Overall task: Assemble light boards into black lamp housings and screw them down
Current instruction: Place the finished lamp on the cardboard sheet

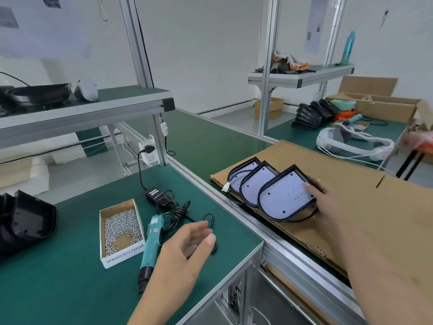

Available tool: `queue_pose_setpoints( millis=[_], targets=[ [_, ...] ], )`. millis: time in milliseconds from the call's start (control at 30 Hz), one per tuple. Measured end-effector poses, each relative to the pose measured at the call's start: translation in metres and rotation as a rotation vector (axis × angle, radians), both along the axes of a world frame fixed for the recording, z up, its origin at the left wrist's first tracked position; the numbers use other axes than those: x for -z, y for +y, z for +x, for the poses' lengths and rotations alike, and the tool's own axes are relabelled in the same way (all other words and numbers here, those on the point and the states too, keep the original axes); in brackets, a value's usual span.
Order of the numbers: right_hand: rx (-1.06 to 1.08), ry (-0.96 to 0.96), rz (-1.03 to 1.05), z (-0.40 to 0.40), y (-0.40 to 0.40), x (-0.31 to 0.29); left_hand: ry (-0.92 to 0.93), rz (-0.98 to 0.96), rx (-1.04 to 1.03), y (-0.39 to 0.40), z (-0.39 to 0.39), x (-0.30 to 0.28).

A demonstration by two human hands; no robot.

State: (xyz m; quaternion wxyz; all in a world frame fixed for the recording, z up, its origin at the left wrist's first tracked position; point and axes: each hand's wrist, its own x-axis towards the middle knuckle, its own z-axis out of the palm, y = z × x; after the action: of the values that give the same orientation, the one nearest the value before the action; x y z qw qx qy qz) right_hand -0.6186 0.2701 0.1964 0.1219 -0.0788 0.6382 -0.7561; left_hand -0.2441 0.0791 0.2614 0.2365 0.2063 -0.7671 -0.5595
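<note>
Three black lamp housings with white light boards inside lie overlapped on a cardboard sheet. My right hand grips the nearest assembled housing by its right edge, thumb on the board. The other two housings lean behind it. My left hand hovers open above the green table, next to a teal electric screwdriver. A cardboard box of screws sits left of the screwdriver. Empty black housings lie at the far left.
A power adapter and coiled cable lie behind the screwdriver. An aluminium rail separates the table from the cardboard. More black housings, a white headset and cardboard boxes occupy the far bench.
</note>
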Motion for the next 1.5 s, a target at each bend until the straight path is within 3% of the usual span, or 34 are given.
queue_pose_setpoints(
  millis=[200, 467, 600, 900, 1100, 1200, 1267, 1367, 1500],
  targets=[
    [-0.030, 0.057, 0.131, -0.022, 0.003, 0.021, 0.002, 0.049, -0.051, 0.002, 0.021, 0.008],
    [-0.037, 0.523, 0.755, -0.019, 0.018, 0.019, 0.048, 0.091, -0.064, 0.002, 0.033, 0.009],
    [-0.008, 0.533, 0.966, -0.016, 0.016, 0.019, 0.050, 0.099, -0.067, 0.003, 0.035, 0.013],
    [0.143, 0.457, 0.861, -0.002, 0.016, 0.010, 0.044, 0.104, -0.196, -0.009, 0.058, 0.024],
    [0.359, 0.657, 0.587, 0.065, -0.031, -0.037, 0.035, 0.091, -0.407, -0.038, 0.102, 0.039],
    [0.223, 0.752, 0.416, 0.134, -0.078, -0.053, -0.027, 0.083, -0.538, -0.056, 0.133, 0.055],
    [-0.003, 0.815, 0.323, 0.193, -0.111, -0.054, -0.072, 0.093, -0.648, -0.067, 0.154, 0.066],
    [-0.423, 0.758, 0.234, 0.283, -0.162, -0.038, -0.139, 0.070, -0.829, -0.084, 0.184, 0.078],
    [-0.812, 0.700, 0.260, 0.383, -0.225, 0.003, -0.270, -0.041, -0.948, -0.105, 0.213, 0.088]
  ],
)
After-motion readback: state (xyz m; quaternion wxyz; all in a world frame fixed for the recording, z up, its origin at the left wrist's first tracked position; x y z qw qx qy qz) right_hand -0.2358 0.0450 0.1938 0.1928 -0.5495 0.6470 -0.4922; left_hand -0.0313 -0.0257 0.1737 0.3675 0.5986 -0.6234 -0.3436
